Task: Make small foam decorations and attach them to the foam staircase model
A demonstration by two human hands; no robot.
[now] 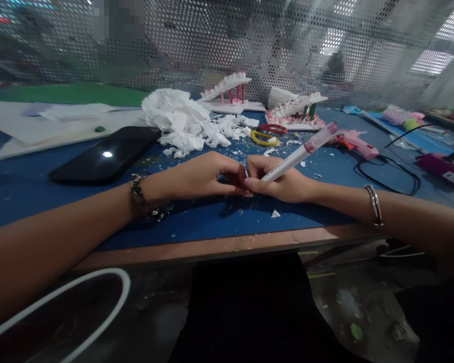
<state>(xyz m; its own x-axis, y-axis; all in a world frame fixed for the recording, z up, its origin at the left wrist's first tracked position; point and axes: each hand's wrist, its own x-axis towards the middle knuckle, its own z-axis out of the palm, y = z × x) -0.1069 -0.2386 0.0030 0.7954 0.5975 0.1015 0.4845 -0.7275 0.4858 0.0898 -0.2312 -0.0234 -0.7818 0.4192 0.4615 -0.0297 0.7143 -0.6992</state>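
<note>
My right hand (287,184) is closed around a white marker pen (293,160), which slants up to the right with its clear reddish end at the top. My left hand (202,174) meets it just above the blue table. Its thumb and fingertips are pinched together beside the right fingertips. A tiny pale piece seems to lie between the two hands, mostly hidden by the fingers. Small white scraps (275,214) are scattered around them.
A black phone (106,154) lies at left, near a heap of torn white material (181,118). Behind stand two small stair models (230,86) (298,108). Red and yellow loops (264,138), a pink glue gun (359,144) and a purple power strip (444,170) lie rightward.
</note>
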